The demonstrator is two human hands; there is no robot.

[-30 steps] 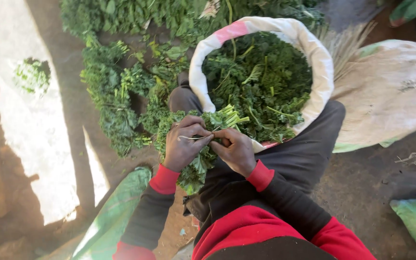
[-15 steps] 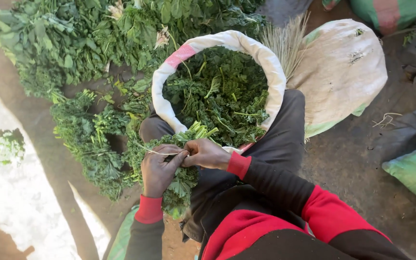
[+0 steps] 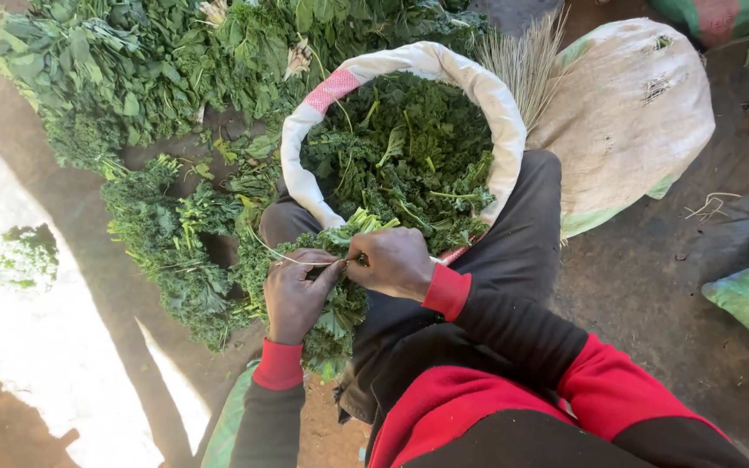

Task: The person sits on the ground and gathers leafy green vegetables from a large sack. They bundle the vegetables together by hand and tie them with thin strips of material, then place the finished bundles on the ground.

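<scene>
**Tying a bunch of greens on my lap**

My left hand (image 3: 298,293) grips the bunch of kale (image 3: 333,299) lying across my lap, fingers wrapped around the stems. My right hand (image 3: 396,263) has thumb and fingertips pinched together on a thin pale strand (image 3: 281,254) that runs over the top of the bunch to my left thumb. Looks like the binding step: strand laid on, knot not made yet. Next move probably needs the strand pulled tight while the left hand keeps the stems squeezed.

Containers: the white sack (image 3: 409,65) with rolled-down rim stands between my knees, filled with loose kale leaves. A closed pale sack (image 3: 643,104) sits to its right, contents hidden. More bundles of greens (image 3: 132,78) are piled on the ground at left.
</scene>
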